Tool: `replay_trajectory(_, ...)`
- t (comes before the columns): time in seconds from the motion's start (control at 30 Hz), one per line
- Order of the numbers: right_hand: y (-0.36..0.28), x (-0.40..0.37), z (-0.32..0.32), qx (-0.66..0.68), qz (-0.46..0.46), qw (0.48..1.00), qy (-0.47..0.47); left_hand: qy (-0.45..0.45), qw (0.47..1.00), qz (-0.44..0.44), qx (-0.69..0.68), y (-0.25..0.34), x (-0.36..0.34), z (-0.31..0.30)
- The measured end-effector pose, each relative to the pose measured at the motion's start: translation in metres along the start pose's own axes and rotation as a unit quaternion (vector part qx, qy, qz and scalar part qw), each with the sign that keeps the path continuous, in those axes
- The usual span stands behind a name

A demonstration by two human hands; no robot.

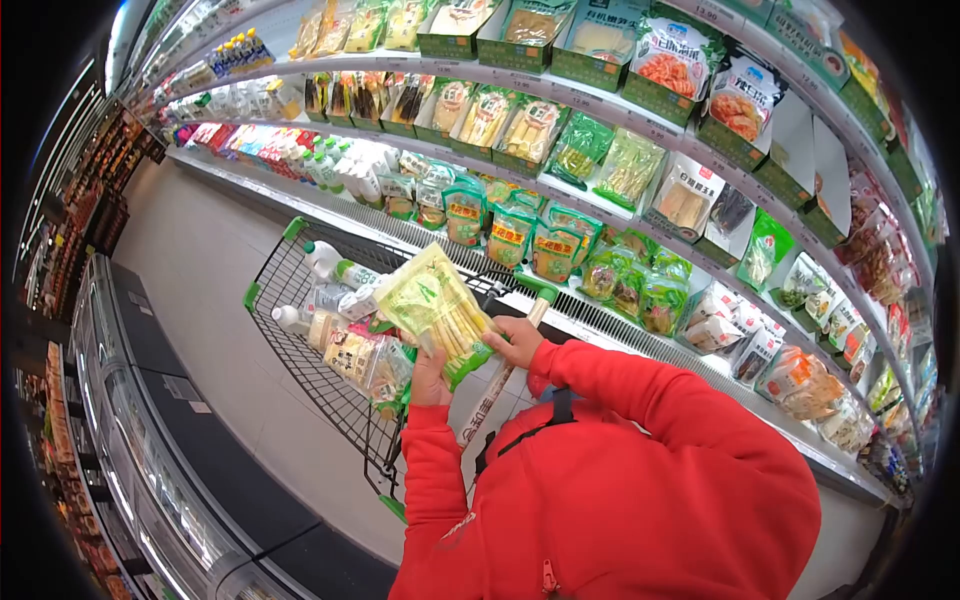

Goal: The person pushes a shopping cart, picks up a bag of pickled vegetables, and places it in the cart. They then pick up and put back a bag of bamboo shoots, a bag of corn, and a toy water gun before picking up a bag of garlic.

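Right, closest in, both hands hold the pack [432, 305] in front of the red jacket [620, 480], above the cart [330, 400]. The left hand [430, 378] clasps its bottom corner and the right hand [517, 340] pinches the lower side edge, fingers closed on the film. I judge it light, soft and slippery, with pale stalks inside that could bend, so the sealed edges look the safest hold. Fingertips behind the pack are hidden, and its print is too small to read. Beyond, bottles [322, 258] lie in the cart; farther still, shelves [585, 98] of bagged goods curve away.
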State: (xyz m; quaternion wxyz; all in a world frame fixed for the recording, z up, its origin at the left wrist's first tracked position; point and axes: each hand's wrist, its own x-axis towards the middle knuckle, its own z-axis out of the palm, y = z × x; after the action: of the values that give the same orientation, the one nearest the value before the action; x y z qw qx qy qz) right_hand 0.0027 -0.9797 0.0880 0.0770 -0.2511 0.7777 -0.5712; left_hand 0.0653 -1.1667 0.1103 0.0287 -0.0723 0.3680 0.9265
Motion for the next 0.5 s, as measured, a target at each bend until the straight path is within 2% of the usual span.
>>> replay_trajectory(0.17, -0.018, -0.001, -0.012, 0.111, 0.064, 0.992, -0.013, 0.018, 0.997, 0.004, 0.069, 0.001, 0.006, 0.005)
replay_trajectory(0.23, -0.013, -0.01, -0.026, 0.138, 0.089, 0.986, -0.024, -0.007, 0.995, -0.006, 0.097, -0.002, 0.018, 0.017)
replay_trajectory(0.37, 0.015, -0.022, -0.081, 0.162, 0.1, 0.982, 0.001, -0.07, 0.976, -0.07, 0.193, -0.021, 0.062, 0.053)
replay_trajectory(0.4, 0.035, -0.026, -0.092, 0.213, 0.135, 0.968, -0.007, -0.089, 0.967, -0.094, 0.219, -0.029, 0.079, 0.063)
replay_trajectory(0.5, 0.014, -0.021, -0.164, 0.272, 0.23, 0.934, 0.008, -0.095, 0.943, -0.141, 0.286, -0.059, 0.126, 0.103)
